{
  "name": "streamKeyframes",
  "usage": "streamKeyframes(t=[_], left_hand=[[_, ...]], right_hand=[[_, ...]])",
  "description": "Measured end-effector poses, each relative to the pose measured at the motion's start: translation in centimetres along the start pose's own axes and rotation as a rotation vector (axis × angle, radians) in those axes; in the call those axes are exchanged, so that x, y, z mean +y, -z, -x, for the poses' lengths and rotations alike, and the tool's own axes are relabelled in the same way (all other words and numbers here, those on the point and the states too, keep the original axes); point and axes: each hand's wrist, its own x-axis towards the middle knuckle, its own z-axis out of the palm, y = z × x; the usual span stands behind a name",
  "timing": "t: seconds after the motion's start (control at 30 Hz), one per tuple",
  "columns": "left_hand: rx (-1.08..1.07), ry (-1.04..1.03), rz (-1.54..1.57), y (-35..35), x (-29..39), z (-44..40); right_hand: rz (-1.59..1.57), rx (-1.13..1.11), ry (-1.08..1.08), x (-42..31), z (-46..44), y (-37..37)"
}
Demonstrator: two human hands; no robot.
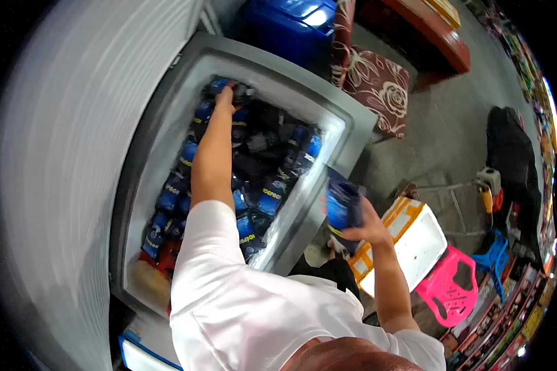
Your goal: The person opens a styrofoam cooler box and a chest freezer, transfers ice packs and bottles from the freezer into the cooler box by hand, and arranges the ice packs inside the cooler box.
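Note:
My left hand (226,99) reaches to the far end of an open chest freezer (278,65), its fingers closed on the edge of a blue-and-black ice pack (216,84). Part of that hand's grip is hidden. Outside the freezer, over its right side, my right hand (371,227) grips another blue ice pack (341,203), thumb on the near face and fingers around the back. Many packs marked ICEPACK (270,196) lie in rows and piles inside the freezer. Frost coats its inner walls.
A white foam box (424,241) with orange tape stands at right, beside a pink plastic stool (455,287). A flowered chair (380,83) and a blue bin (284,28) stand beyond the freezer. Something red (166,256) lies in its near left corner.

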Motion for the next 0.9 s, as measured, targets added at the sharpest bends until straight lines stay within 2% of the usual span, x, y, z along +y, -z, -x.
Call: streamKeyframes(t=[0.03, 0.17, 0.2, 0.23, 0.27, 0.3, 0.37, 0.4, 0.47, 0.5, 0.53, 0.6, 0.7, 0.73, 0.77, 0.83, 0.87, 0.9], left_hand=[[0.105, 0.011, 0.005, -2.0, 0.5, 1.2], [0.240, -0.081, 0.043, -1.7, -3.1, -3.8], [0.087, -0.091, -0.034, -2.0, -3.9, -0.8], [-0.068, -0.113, -0.110, -2.5, -4.8, 2.1], [-0.219, -0.143, -0.179, -2.9, -5.6, 5.4], [-0.333, -0.190, -0.108, -1.5, -5.5, 7.6], [-0.575, -0.254, 0.049, 1.6, -5.2, 12.3], [-0.289, -0.246, 0.110, 3.7, -5.5, 13.4], [-0.762, -0.073, 0.055, 6.5, -4.4, 16.0], [-0.646, -0.085, -0.057, 5.5, -4.8, 18.3], [-0.639, -0.176, -0.286, 0.6, -5.9, 25.5], [-0.820, -0.156, -0.516, -4.9, -7.7, 31.8], [-0.909, -0.082, -0.857, -13.8, -16.1, 38.4], [-0.820, -0.179, -0.918, -17.5, -21.1, 41.6], [-0.787, -0.079, -1.054, -18.9, -24.5, 41.0], [-0.830, -0.051, -1.228, -23.7, -33.2, 44.5], [-0.832, 0.039, -1.290, -25.0, -37.5, 44.5], [-0.920, 0.071, -1.337, -26.3, -41.5, 45.0]], right_hand=[[-0.143, 0.052, -0.033, -0.2, 3.2, 0.9], [-0.434, 0.557, 0.050, 1.8, 16.5, 3.8], [-0.419, 0.643, 0.181, 4.1, 20.5, 4.9], [-0.519, 0.839, 0.133, 5.9, 25.8, 4.3], [-0.437, 0.990, 0.073, 4.1, 27.8, 3.5], [-0.496, 1.089, 0.092, 6.8, 32.2, 4.6], [-0.667, 1.352, 0.336, 10.6, 36.4, 6.1], [-0.727, 1.469, 0.383, 12.3, 38.6, 6.9], [-0.789, 1.608, 0.338, 16.2, 41.9, 9.5], [-0.844, 1.625, 0.282, 19.1, 43.4, 10.3], [-0.897, 1.704, 0.256, 20.9, 46.6, 11.9], [-1.008, 1.790, 0.200, 24.2, 46.8, 14.7], [-1.168, 1.856, 0.077, 38.3, 47.7, 23.1], [-1.213, 1.895, 0.010, 41.0, 47.1, 25.0], [-1.264, 1.923, -0.067, 44.0, 46.8, 27.0], [-1.376, 1.926, -0.030, 52.2, 45.5, 30.2], [-1.389, 1.999, -0.158, 54.9, 45.1, 31.4], [-1.391, 2.067, -0.289, 57.2, 44.4, 32.4]])
